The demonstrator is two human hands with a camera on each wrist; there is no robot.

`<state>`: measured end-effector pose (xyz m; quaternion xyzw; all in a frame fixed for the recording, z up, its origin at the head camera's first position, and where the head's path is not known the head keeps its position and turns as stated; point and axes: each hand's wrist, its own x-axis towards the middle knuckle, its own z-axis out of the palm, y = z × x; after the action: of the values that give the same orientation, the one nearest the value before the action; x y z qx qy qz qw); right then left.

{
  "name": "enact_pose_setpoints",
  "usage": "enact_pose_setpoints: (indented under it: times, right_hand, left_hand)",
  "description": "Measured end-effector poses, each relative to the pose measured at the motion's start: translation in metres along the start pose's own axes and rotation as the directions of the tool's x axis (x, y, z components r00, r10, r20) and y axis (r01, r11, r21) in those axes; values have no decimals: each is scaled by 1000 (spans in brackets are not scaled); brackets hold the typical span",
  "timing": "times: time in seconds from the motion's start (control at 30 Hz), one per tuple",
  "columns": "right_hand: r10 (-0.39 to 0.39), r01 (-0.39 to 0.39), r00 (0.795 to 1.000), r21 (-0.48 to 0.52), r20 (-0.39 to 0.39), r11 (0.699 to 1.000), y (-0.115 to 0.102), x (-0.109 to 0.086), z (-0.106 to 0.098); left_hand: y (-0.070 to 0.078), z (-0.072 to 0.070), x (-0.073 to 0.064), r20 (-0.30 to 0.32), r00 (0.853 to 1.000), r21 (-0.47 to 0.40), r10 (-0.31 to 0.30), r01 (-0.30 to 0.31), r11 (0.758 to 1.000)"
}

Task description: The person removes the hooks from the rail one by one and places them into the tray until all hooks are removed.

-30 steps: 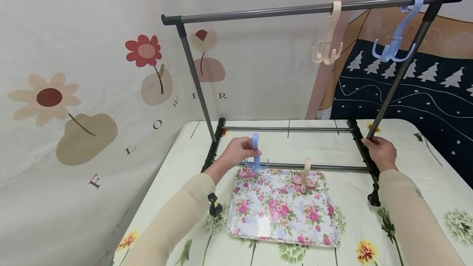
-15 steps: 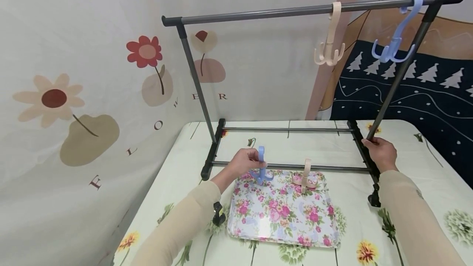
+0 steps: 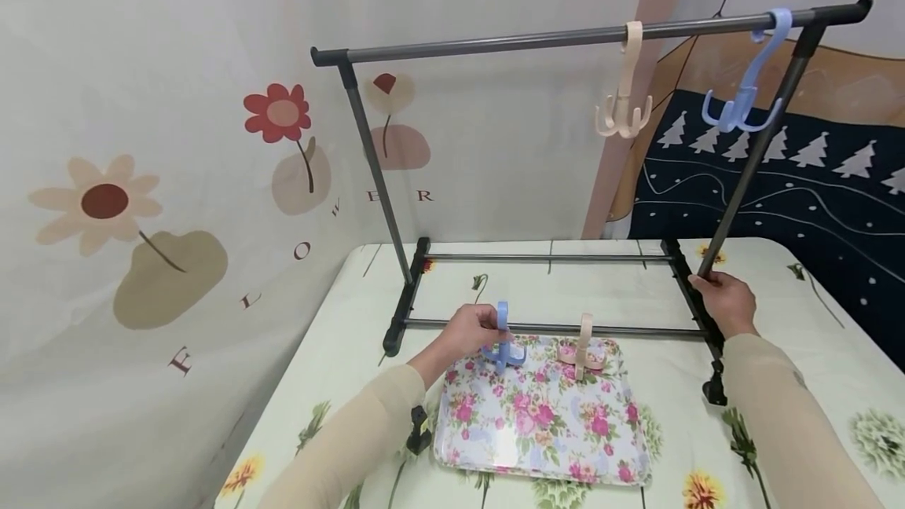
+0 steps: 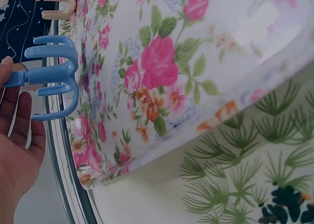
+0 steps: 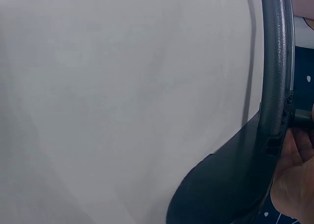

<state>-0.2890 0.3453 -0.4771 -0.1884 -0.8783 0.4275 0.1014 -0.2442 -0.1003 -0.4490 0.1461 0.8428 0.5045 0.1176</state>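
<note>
My left hand (image 3: 472,330) pinches the upper stem of a blue four-prong hook hanger (image 3: 503,356) over the far left part of a floral tray (image 3: 537,438). In the left wrist view, the hanger (image 4: 51,76) has its prongs toward the tray; whether they touch it I cannot tell. A beige hook hanger (image 3: 583,350) lies on the tray's far right part. My right hand (image 3: 727,305) grips the lower end of the right post (image 3: 745,171) of a dark metal rack. From its top bar (image 3: 488,45) hang a beige hanger (image 3: 624,97) and a blue hanger (image 3: 745,89).
The rack's black feet (image 3: 401,313) stand on a flower-patterned tablecloth (image 3: 339,368), joined by two low rods (image 3: 636,331) behind the tray. A pale printed curtain (image 3: 212,38) and a dark tree-patterned cloth (image 3: 820,210) hang behind.
My left hand has brought the blue hanger nearer and slightly to the right, from above the low front rod to over the tray. My right hand stays on the post. The head view has tilted slightly.
</note>
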Motion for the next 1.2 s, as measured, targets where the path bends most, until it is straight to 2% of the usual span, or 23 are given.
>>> enact_pose_setpoints:
  times: [0.17, 0.43, 0.57, 0.73, 0.83, 0.97, 1.2]
  right_hand:
    - [8, -8, 1000, 2, 13, 1000, 1, 0, 0]
    - [9, -9, 1000, -7, 8, 1000, 1, 1, -2]
    - [0, 0, 1000, -6, 5, 1000, 3, 2, -3]
    - [-6, 6, 1000, -14, 8, 1000, 2, 2, -5]
    - [-7, 7, 1000, -16, 5, 1000, 2, 1, -6]
    - [-6, 6, 1000, -3, 0, 1000, 1, 0, -5]
    - [23, -24, 999, 17, 43, 1000, -2, -1, -4]
  left_hand:
    - [-2, 4, -4, -14, 1000, 23, -22, 22, 999]
    - [-7, 3, -7, -15, 1000, 66, 12, -11, 998]
    - [-9, -3, -8, 2, 1000, 77, 30, -30, 997]
    - [-10, -20, -11, -2, 1000, 54, 20, -20, 998]
    - [-11, -32, -10, -38, 999, 49, 24, -22, 999]
    - [-8, -49, -8, -124, 992, 56, 40, -33, 998]
    - [0, -81, -8, -294, 956, 43, -2, 15, 999]
